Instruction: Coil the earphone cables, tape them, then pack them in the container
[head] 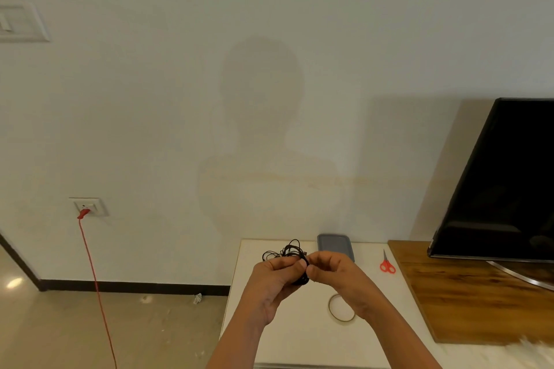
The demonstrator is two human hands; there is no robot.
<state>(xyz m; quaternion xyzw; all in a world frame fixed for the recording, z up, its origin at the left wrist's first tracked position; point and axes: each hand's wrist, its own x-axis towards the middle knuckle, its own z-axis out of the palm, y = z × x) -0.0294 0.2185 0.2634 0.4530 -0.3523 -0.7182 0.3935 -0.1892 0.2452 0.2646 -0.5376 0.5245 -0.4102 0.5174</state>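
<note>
So here we've got both hands up over the white worktop point(299, 338), and everything below is placed off the grey container point(335, 246) sitting at the far edge. The earphone cables point(289, 250) are a black, loopy bundle held in the air just left of the container, a few loose loops sticking up above our fingers. Our left hand point(271, 284) has its grip closed around the bundle, fingers curled over it with the thumb on top. Our right hand point(335, 272) is right against it, with a tight pinch on the cable at the bundle's right side, and it covers the container's near edge from this angle. The tape roll point(343, 320) lies flat on the worktop on the near side of the container, partly hidden under our right wrist. The red scissors point(387, 265) lie to the container's right, apart from it, handles toward us. Further right again there's a wooden board point(464, 302) with a dark TV point(509, 183) on it. Way off to the container's left, a red cord point(96, 278) hangs from a wall socket point(90, 207).
</note>
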